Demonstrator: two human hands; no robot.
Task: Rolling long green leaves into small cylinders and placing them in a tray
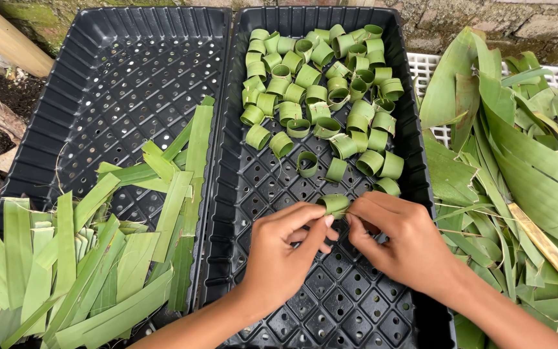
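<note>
- Over the right-hand black tray (pixel 414 161), at about 6 o'clock of the view, your two hands meet on one small rolled leaf ring (pixel 334 203).
- Your left hand (pixel 282 249) pinches the leaf ring from its 7 o'clock side, thumb and forefinger closed on it, the other fingers curled under.
- Your right hand (pixel 398 242) closes on the same ring from its 4 o'clock side, fingertips pressed to its edge, touching the left fingertips.
- Above your hands, from 11 to 1 o'clock, a heap of finished leaf rings (pixel 321 84) fills the far half of that tray; the nearest loose ones lie just beside the ring you hold.
- At 9 o'clock a second black perforated tray (pixel 124 71) sits edge to edge with the first, its far half showing bare holes.
- Across its near half, at 8 o'clock, flat cut leaf strips (pixel 85 265) lie fanned and overlapping, some spilling over the rim.
- At 3 o'clock a pile of long uncut leaves (pixel 518 161) lies over a white grid crate (pixel 431 68).
- Among those leaves at 4 o'clock lies a knife (pixel 547 249) with a pale handle.
</note>
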